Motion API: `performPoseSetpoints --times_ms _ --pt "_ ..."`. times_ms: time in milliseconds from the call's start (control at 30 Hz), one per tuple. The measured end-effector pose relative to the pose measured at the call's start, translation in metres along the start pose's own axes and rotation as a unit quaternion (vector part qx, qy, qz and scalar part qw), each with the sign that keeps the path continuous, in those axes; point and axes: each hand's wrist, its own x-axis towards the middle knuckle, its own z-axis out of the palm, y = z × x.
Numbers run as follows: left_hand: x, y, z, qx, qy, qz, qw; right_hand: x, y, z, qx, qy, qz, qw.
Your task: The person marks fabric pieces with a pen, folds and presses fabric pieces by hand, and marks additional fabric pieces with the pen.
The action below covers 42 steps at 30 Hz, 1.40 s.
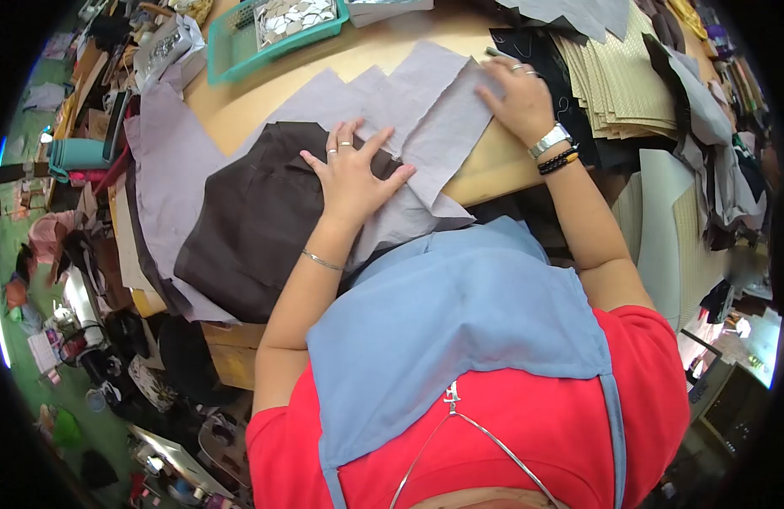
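Head view: grey cloth lies on the worktop in front of the person, in overlapping pieces with angled edges. Dark cloth lies over part of it on the left, its near end hanging toward the person's lap. The left hand rests on the dark cloth near its right-hand end, palm down; its grip is spread, thumb and fingers fanned out, with rings on two fingers. The right hand is at the far right edge of the grey cloth, fingers bent; whether its grip pinches the edge or only touches it, I cannot tell. A small dark item sits by its fingertips, too small to name. A watch and dark bracelets circle the right wrist, a thin bangle the left. Just beside the right hand lies black cloth, and beyond that a stack of cream sheets with a patterned surface. At the far side of the worktop stands a teal basket holding a box of pale flat pieces. More grey fabric drapes at the left, near an open box of shiny bits. The person wears a blue apron over a red shirt. Cluttered green floor shows at the far left.
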Motion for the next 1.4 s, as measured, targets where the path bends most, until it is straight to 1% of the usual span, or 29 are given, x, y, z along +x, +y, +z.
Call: performPoseSetpoints --times_ms 100,167,233,267,367,400,433,467,500,567,633,733,833,867,967,1067,1400 --pt "0.0 -0.001 -0.003 -0.002 -0.017 -0.004 1.0 0.0 0.044 0.001 -0.031 0.069 0.056 0.996" --pt "-0.001 -0.003 -0.002 -0.006 -0.022 -0.003 1.0 -0.007 0.083 0.006 0.012 0.02 0.08 0.997" --pt "0.0 -0.006 0.001 -0.005 -0.015 0.002 1.0 -0.008 0.092 -0.006 0.004 -0.006 0.053 0.999" --pt "0.0 -0.006 0.002 -0.004 -0.013 0.002 1.0 -0.008 0.095 -0.005 0.004 0.0 0.042 0.999" --pt "0.0 -0.008 0.003 -0.003 -0.005 0.006 1.0 -0.006 0.089 -0.006 0.07 0.009 0.069 0.995" --pt "0.0 -0.008 0.004 -0.005 -0.002 0.006 1.0 -0.006 0.076 -0.009 0.194 0.015 0.106 0.975" --pt "-0.001 -0.009 0.006 -0.006 0.001 0.005 1.0 -0.007 0.063 -0.002 0.368 0.017 0.143 0.919" --pt "-0.001 -0.009 0.006 -0.008 -0.003 0.002 1.0 -0.009 0.05 0.004 0.491 0.016 0.157 0.857" --pt "-0.001 -0.009 0.004 -0.01 -0.007 0.001 1.0 -0.012 0.023 0.001 0.605 0.014 0.171 0.777" --pt "-0.001 -0.008 0.004 -0.016 -0.011 -0.002 1.0 -0.02 -0.018 -0.002 0.672 -0.04 0.175 0.718" --pt "0.0 -0.009 0.003 -0.022 -0.011 -0.005 1.0 -0.027 -0.054 -0.004 0.679 -0.067 0.18 0.708" --pt "0.0 -0.008 0.003 -0.026 -0.01 -0.007 1.0 -0.028 -0.083 0.006 0.727 -0.119 0.173 0.653" --pt "0.0 -0.008 0.002 -0.032 -0.01 -0.004 0.999 -0.031 -0.094 0.021 0.692 -0.115 0.127 0.702" --pt "0.0 -0.009 0.002 -0.033 -0.007 -0.002 0.999 -0.032 -0.094 0.025 0.669 -0.112 0.107 0.727" --pt "0.001 -0.01 0.004 -0.034 0.0 0.003 0.999 -0.033 -0.094 0.028 0.661 -0.108 0.108 0.735" --pt "0.0 -0.011 0.006 -0.034 0.006 0.008 0.999 -0.034 -0.095 0.028 0.636 -0.11 0.098 0.757" --pt "0.0 -0.01 0.006 -0.03 0.006 0.009 0.999 -0.034 -0.099 0.019 0.616 -0.129 0.093 0.772"
